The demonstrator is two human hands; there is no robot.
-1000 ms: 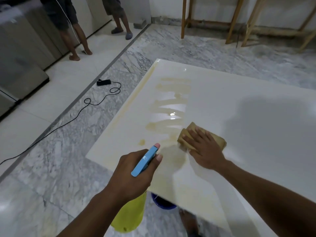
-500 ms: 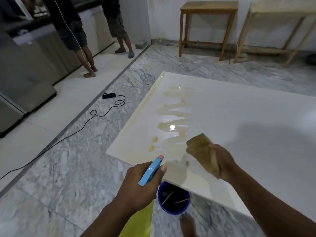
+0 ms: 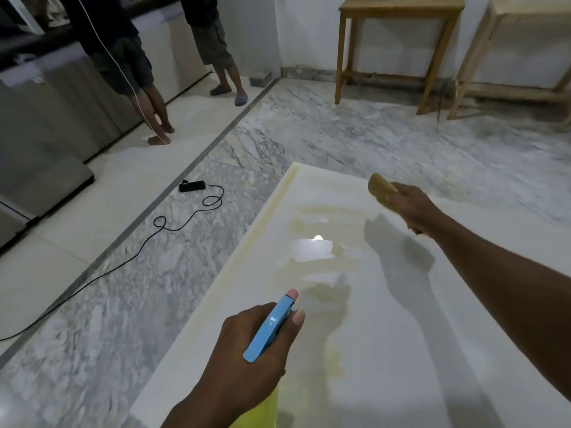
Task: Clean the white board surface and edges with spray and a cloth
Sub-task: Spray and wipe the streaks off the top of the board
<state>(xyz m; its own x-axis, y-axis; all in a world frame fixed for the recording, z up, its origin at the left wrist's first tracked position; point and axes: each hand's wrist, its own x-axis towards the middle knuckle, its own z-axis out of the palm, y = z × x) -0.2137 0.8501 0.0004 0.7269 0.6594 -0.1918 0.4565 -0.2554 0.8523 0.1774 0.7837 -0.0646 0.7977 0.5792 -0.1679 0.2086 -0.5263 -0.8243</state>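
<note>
A grey-veined marble floor (image 3: 309, 134) filled the room, and the white board (image 3: 401, 335) lay low over it. Well left of the board, two people stood by pale cabinets (image 3: 61, 97). A black power strip (image 3: 191, 185) and its looping cable (image 3: 173, 227) lay on the floor nearer the board's left edge.

Over the board's near-left part, the left hand (image 3: 247, 350) was curled round a spray bottle (image 3: 272, 327) with a blue trigger head and yellow body. Its nozzle aimed across the board at yellowish wet streaks (image 3: 312, 242). Above the board's far edge, the right hand (image 3: 411, 208) pinched a folded tan cloth (image 3: 380, 188), which seemed lifted clear of the surface. Wooden tables (image 3: 398, 13) stood against the wall beyond the board.

The streaks looked only partly wiped, so the already stained cloth could smear residue rather than lift it. A spray angled too far left might carry past the edge, wetting the marble toward the power strip and leaving it slick underfoot.
</note>
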